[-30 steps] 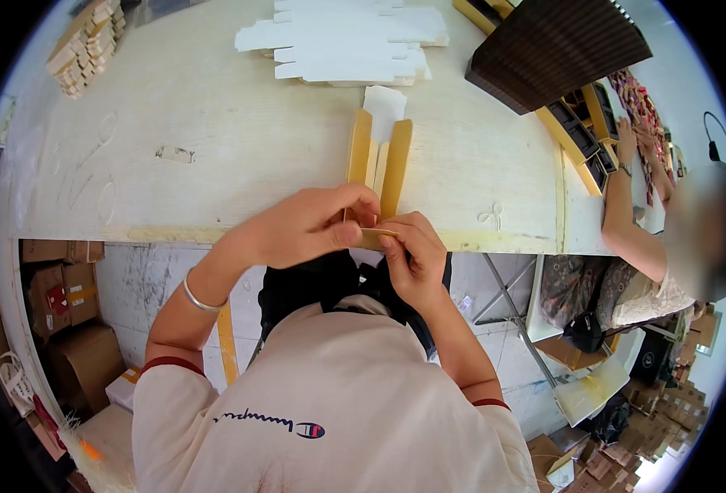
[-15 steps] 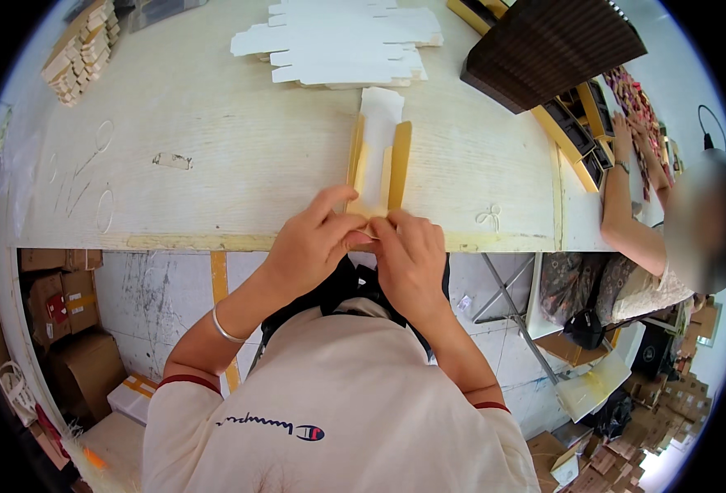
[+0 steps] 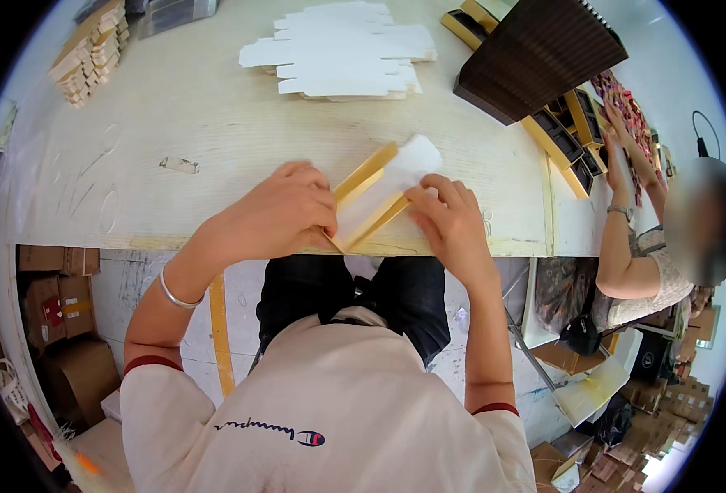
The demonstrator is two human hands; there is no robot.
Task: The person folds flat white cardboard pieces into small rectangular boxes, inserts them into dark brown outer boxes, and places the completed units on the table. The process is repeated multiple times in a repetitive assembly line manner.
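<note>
A part-folded carton [image 3: 373, 200], white inside and gold on its raised side walls, lies slanted at the near edge of the table. Its rounded white end flap points away to the right. My left hand [image 3: 293, 212] grips the carton's near left corner, its fingers curled. Along the right wall, the fingers of my right hand [image 3: 447, 218] pinch the gold edge. Farther off on the table lies a stack of flat white carton blanks [image 3: 342, 51] with notched edges.
Folded gold strips [image 3: 92, 53] are piled at the far left near a grey plastic item [image 3: 174, 15]. A tall stack of dark brown trays [image 3: 535, 57] stands at the back right beside gold boxes [image 3: 556, 135]. A co-worker [image 3: 638, 238] sits at the right.
The carton has turned from pointing straight away to slanting right. My hands have moved apart, from meeting at its near end to gripping opposite sides.
</note>
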